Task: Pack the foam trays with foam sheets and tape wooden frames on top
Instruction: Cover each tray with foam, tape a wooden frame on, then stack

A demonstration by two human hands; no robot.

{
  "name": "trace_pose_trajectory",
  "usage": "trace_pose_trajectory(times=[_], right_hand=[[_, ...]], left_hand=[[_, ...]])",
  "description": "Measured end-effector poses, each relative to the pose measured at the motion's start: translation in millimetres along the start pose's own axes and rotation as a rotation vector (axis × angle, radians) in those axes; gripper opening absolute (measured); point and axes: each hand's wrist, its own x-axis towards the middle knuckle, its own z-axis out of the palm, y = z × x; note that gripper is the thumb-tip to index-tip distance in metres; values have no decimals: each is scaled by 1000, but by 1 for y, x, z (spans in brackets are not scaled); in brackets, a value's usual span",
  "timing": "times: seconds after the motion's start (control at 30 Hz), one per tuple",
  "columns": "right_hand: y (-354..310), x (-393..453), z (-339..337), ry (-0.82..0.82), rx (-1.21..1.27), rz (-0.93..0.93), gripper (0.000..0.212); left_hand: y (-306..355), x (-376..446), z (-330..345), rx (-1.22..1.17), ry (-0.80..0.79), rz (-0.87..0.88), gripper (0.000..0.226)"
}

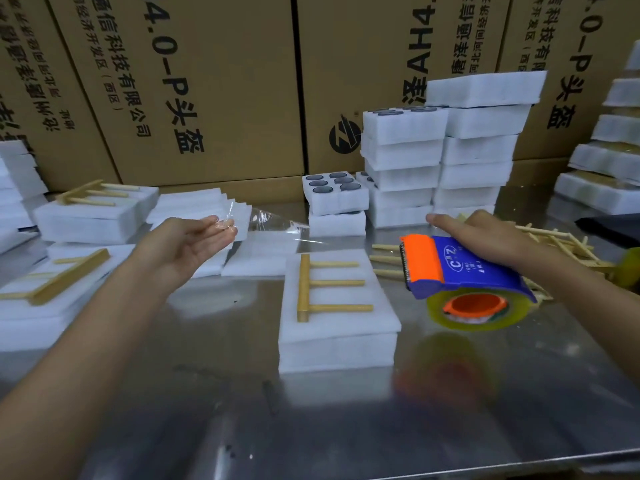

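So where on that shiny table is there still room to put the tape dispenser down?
The bare steel table in front of the foam tray is free, as is the patch between the left hand and that tray. Crowded: the loose wooden frames behind the tape dispenser in the right hand, and the foam stacks behind.

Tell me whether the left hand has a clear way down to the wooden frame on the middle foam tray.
Probably yes. The left hand is pinching the clear tape up left of the wooden frame, nothing lies between them, and the dispenser stays right of the tray.
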Motion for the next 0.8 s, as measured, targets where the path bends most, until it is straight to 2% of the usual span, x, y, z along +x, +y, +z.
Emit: trace_pose_trajectory(times=[0.07, 0.13, 0.3, 0.33, 0.4, 0.47, 0.5, 0.7, 0.8], right_hand=[[6, -3, 5, -50, 49, 51, 87], [13, -5, 8, -58, 159, 75, 89], [24, -2, 8, -63, 216, 73, 94], [26, -2, 8, -62, 213, 75, 98], [29, -2, 8, -76, 191, 64, 104], [30, -2, 6, -98, 175, 60, 105], [32, -2, 5, -108, 176, 68, 105], [32, 4, 3, -140, 172, 154, 90], [22, 12, 2, -79, 168, 110, 78]], left_hand=[[1, -3, 0, 1, -40, -14, 14], [0, -7, 1, 52, -67, -28, 29], [-10, -14, 15, 450, -87, 121, 71], [-12, -16, 18, 532, -62, 159, 69], [-13, -18, 23, 643, -29, 248, 40], [-14, -21, 26, 663, -22, 303, 13], [-14, -22, 27, 660, -21, 313, 8], [1, -39, 37, 554, -66, 353, 8], [9, -39, 43, 524, -8, 441, 12]])
